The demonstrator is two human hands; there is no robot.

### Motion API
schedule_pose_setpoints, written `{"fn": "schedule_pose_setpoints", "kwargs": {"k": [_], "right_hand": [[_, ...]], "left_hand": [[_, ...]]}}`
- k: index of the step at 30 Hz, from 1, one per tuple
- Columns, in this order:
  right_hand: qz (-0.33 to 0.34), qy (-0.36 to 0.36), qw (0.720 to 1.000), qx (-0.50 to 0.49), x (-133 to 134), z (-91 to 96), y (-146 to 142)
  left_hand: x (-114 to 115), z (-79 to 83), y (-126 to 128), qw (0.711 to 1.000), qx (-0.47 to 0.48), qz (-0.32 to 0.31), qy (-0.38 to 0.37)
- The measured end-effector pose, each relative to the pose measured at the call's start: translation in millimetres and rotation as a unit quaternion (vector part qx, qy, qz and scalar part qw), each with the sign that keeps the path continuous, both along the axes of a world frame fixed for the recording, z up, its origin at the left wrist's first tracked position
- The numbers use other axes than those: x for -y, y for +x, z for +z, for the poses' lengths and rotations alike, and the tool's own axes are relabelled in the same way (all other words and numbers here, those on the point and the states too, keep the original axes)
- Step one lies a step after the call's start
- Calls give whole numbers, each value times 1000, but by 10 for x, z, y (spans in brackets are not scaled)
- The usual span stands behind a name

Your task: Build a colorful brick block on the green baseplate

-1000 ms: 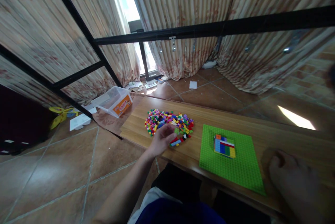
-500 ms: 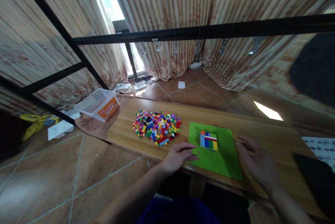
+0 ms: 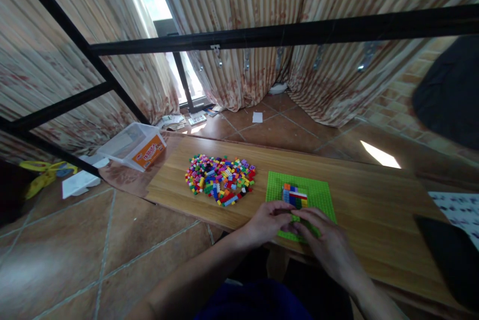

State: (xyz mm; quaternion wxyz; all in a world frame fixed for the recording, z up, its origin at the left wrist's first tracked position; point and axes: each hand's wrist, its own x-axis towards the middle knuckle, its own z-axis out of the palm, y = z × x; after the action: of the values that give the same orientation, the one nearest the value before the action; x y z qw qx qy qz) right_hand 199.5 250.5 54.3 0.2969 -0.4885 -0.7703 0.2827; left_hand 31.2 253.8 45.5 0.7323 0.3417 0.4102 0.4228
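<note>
My left hand [image 3: 270, 221] and my right hand [image 3: 325, 232] meet over the front part of a green studded baseplate [image 3: 318, 191]. Their fingertips close on a small green brick [image 3: 295, 218], which is partly covered by the fingers and hard to tell from the plate. Just beyond the fingertips, a flat block of joined toy bricks [image 3: 294, 194] in blue, red, white, orange and yellow stands on the plate. My hands hide its near side.
A heap of loose coloured bricks [image 3: 220, 177] lies on the wooden table [image 3: 232, 148] to the left. On the floor past the table's left end is a clear plastic box [image 3: 132, 146] with an orange label. A dark flat object [image 3: 445, 255] lies at the right, near a printed sheet [image 3: 458, 212].
My right hand has come left from the plate's right edge to meet my left hand. My left hand has moved slightly right, and the view has shifted a little.
</note>
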Motion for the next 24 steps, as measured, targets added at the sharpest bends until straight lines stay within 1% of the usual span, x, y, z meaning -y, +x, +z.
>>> {"fn": "schedule_pose_setpoints", "kwargs": {"k": [3, 6, 9, 11, 13, 16, 20, 24], "right_hand": [[-40, 20, 999, -6, -108, -48, 73], [-98, 36, 995, 0, -259, -123, 183], [-146, 35, 989, 7, -415, -200, 281], [-162, 32, 986, 8, -511, -239, 308], [-166, 31, 986, 8, -597, -266, 302], [-158, 28, 987, 6, -695, -280, 261], [-137, 22, 990, 9, -754, -270, 206], [-105, 38, 994, 16, -763, -254, 135]], "left_hand": [[-64, -18, -7, 999, -37, 23, 24], [-164, -30, -84, 989, -115, 71, 64], [-286, -54, -186, 963, -219, 100, 118], [-367, -72, -231, 943, -277, 105, 150], [-443, -89, -245, 928, -319, 102, 165], [-545, -121, -221, 914, -360, 88, 167], [-639, -163, -174, 907, -379, 69, 172], [-687, -174, -152, 905, -378, 62, 183]]}}
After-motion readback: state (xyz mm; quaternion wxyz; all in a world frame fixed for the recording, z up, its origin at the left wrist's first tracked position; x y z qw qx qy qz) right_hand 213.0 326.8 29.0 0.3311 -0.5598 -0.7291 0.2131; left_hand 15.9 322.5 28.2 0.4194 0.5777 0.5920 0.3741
